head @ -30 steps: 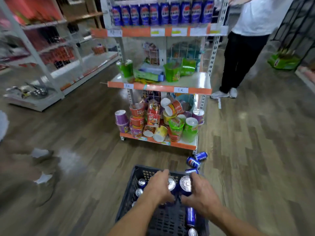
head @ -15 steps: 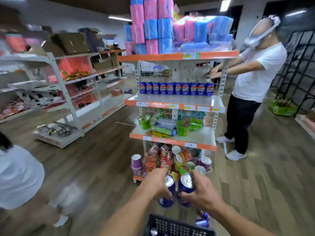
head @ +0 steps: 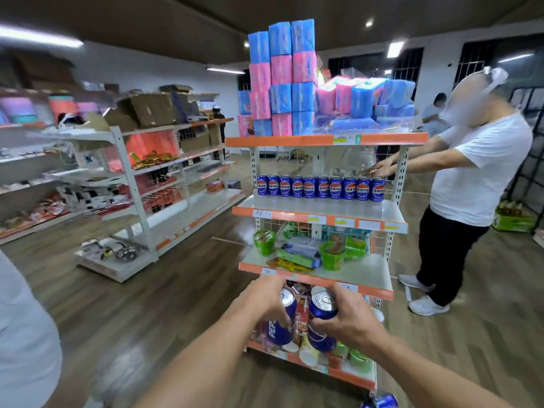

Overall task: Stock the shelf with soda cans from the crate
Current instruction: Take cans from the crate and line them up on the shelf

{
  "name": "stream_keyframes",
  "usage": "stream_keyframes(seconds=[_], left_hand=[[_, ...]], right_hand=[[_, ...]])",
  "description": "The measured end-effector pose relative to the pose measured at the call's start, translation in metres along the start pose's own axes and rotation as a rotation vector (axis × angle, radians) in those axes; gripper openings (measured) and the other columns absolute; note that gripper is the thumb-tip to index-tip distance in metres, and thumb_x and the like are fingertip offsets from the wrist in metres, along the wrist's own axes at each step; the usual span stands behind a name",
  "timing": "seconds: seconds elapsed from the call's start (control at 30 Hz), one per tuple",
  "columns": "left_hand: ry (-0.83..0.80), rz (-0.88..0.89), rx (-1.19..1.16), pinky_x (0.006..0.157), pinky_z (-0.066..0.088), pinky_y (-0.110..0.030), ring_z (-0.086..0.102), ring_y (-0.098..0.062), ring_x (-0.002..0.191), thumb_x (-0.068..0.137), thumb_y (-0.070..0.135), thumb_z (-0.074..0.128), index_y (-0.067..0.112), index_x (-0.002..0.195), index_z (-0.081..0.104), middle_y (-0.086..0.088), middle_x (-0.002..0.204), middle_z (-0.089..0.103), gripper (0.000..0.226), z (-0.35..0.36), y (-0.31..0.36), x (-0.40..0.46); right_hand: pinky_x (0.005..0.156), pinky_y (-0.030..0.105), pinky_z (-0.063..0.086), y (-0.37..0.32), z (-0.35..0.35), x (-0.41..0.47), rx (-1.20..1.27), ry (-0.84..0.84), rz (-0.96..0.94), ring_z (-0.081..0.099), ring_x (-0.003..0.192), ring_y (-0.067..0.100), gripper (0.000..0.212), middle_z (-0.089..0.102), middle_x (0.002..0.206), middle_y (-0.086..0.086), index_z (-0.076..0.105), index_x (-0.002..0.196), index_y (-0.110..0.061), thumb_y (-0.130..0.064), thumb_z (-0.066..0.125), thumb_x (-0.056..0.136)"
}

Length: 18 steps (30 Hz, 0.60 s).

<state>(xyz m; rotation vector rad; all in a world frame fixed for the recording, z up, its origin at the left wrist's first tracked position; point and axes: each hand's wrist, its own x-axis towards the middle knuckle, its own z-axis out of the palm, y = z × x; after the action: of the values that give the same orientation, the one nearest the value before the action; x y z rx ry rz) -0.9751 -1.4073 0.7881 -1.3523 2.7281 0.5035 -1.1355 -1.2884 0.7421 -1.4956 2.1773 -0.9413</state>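
At lower centre of the frame, the left hand [head: 265,301] has its grip wrapped round the upper body of a blue soda can [head: 279,319], fingers curled over the side and the top rim left bare. Just to its right, the right hand [head: 350,316] clasps a second can [head: 321,322] the same way, thumb across the front. Both cans stand upright and sit close beside one another, nearly touching; I judge they are held by the sides so each can go down flat on its base without a change of hold.

Above them, at centre frame, the shelf [head: 321,209] carries a row of matching cans [head: 321,187] lined up along its back, labels facing out. The bare front strip of that shelf is likely where the two held cans belong, so they have to be raised well above where they hang now.

One level down, green cups [head: 265,241] and flat packets lie on another shelf, and behind the hands the lowest tier is crowded with noodle tubs. On the top board, stacked pink and blue tissue packs [head: 282,83] rise toward the ceiling.

At the right of the frame another person [head: 477,178] in a white shirt reaches both arms into the same stand from its far side, close to the right end of the row. The crate is not in view; one loose can [head: 382,401] lies on the floor at the bottom edge.
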Motion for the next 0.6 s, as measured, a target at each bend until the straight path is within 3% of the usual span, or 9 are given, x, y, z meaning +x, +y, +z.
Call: stream_keyframes(seconds=[0.23, 0.43, 0.6], left_hand=[[0.022, -0.03, -0.001, 0.086, 0.057, -0.037, 0.063, -0.022, 0.108, 0.064, 0.032, 0.09, 0.019, 0.126, 0.056, 0.001, 0.126, 0.062, 0.071, -0.023, -0.001, 0.027], [0.036, -0.073, -0.015, 0.078, 0.054, -0.033, 0.062, -0.023, 0.109, 0.067, 0.03, 0.089, 0.016, 0.127, 0.056, -0.003, 0.126, 0.062, 0.07, -0.044, 0.0, 0.054], [0.036, -0.083, -0.014, 0.085, 0.055, -0.035, 0.061, -0.025, 0.116, 0.067, 0.031, 0.09, 0.016, 0.133, 0.055, -0.002, 0.133, 0.059, 0.077, -0.056, -0.005, 0.078]], right_hand=[[0.06, 0.017, 0.046, -0.008, -0.012, 0.043, -0.035, -0.031, -0.022, 0.06, 0.08, 0.004, 0.049, 0.064, 0.093, -0.009, 0.053, 0.099, -0.028, -0.041, 0.082, 0.062], [0.068, 0.027, 0.057, -0.012, -0.017, 0.083, -0.054, -0.027, -0.037, 0.063, 0.081, 0.01, 0.049, 0.066, 0.093, -0.006, 0.055, 0.1, -0.023, -0.039, 0.082, 0.063], [0.063, 0.023, 0.054, -0.015, -0.021, 0.117, -0.069, -0.012, -0.035, 0.062, 0.08, 0.009, 0.047, 0.066, 0.093, -0.006, 0.055, 0.098, -0.023, -0.041, 0.082, 0.064]])
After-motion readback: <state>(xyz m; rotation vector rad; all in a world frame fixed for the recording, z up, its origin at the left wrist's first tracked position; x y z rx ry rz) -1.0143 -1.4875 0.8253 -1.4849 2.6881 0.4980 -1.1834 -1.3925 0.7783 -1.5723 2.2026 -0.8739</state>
